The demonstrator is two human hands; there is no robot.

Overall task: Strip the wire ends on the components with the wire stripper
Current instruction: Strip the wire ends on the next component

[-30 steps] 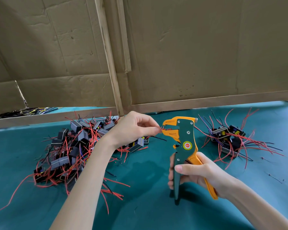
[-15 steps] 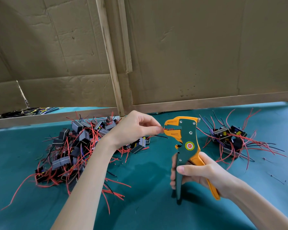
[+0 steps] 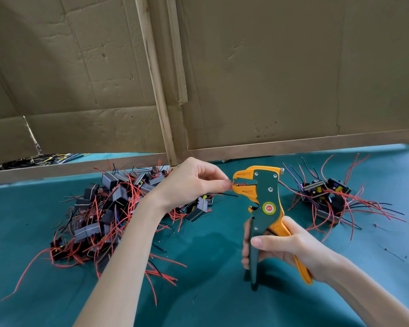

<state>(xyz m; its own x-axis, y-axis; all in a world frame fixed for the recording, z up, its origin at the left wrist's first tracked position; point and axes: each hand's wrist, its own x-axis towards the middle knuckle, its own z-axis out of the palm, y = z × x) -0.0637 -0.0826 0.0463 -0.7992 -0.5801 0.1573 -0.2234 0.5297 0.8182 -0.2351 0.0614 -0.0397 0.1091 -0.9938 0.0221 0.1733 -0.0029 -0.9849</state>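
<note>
My right hand (image 3: 286,246) grips the two handles of a green and orange wire stripper (image 3: 266,204), which stands upright with its jaws pointing left. My left hand (image 3: 194,181) pinches a short red wire end (image 3: 234,184) between thumb and fingertips and holds it in the stripper's jaws. A dark component (image 3: 198,208) hangs or lies just below that hand; whether the pinched wire belongs to it is unclear.
A big heap of dark components with red and black wires (image 3: 99,208) lies at the left on the teal table (image 3: 210,291). A smaller pile (image 3: 326,197) lies at the right. Cardboard walls (image 3: 269,79) close off the back.
Almost nothing: the stripper and both hands have shifted very slightly to the right, with the wire end still at the jaws.
</note>
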